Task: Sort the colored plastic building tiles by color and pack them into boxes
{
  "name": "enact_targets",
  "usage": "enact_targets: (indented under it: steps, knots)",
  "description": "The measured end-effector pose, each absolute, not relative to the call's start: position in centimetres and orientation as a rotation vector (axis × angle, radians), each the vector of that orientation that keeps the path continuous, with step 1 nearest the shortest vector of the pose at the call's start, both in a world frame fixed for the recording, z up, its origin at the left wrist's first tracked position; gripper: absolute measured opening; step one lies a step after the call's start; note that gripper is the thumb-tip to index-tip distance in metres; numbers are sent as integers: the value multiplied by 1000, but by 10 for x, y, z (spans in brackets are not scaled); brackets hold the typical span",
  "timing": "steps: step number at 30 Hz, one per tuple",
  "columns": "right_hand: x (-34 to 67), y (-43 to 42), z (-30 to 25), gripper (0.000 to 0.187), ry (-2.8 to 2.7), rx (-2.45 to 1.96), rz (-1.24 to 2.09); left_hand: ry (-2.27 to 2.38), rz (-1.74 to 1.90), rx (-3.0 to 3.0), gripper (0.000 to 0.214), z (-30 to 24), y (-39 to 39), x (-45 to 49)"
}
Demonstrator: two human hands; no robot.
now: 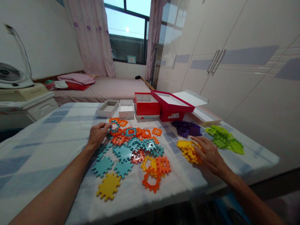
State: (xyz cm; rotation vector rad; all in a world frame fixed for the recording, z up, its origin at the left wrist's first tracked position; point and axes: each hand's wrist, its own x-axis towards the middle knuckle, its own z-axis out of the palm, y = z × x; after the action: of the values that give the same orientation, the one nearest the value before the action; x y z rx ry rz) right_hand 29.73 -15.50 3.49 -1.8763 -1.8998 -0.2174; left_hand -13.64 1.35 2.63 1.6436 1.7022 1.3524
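My left hand is at the far left edge of the mixed pile, its thumb and fingers closed on the rim of a teal window-frame interlocking tile. Around it lie orange tiles, plain teal tiles and, nearer me, a single yellow tile. Over on the right, my right hand rests against a heap of yellow tiles with its fingers stretched over the top. Its palm hides part of that heap. An orange frame tile lies between the hands.
Behind the tiles stand two small white boxes, an orange-red box and a dark red box topped by its lid. Purple tiles and lime green tiles form separate heaps at right. A checked cloth covers the table.
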Motion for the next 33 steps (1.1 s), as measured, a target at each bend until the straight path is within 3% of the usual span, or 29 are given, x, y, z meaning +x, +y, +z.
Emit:
enact_targets:
  steps: [8, 17, 27, 33]
  knots:
    - [271, -149, 56, 37, -1923, -1749, -281, 1696, 1372, 1620, 29, 26, 14, -135]
    - [179, -119, 73, 41, -2305, -1535, 254, 1599, 1422, 1511, 45, 17, 19, -142]
    - [158, -86, 60, 45, -2244, -1676, 327, 1549, 1487, 1404, 45, 11, 25, -146]
    - [143, -100, 75, 48, -2174, -1443, 531, 1536, 1497, 1386, 45, 12, 25, -144]
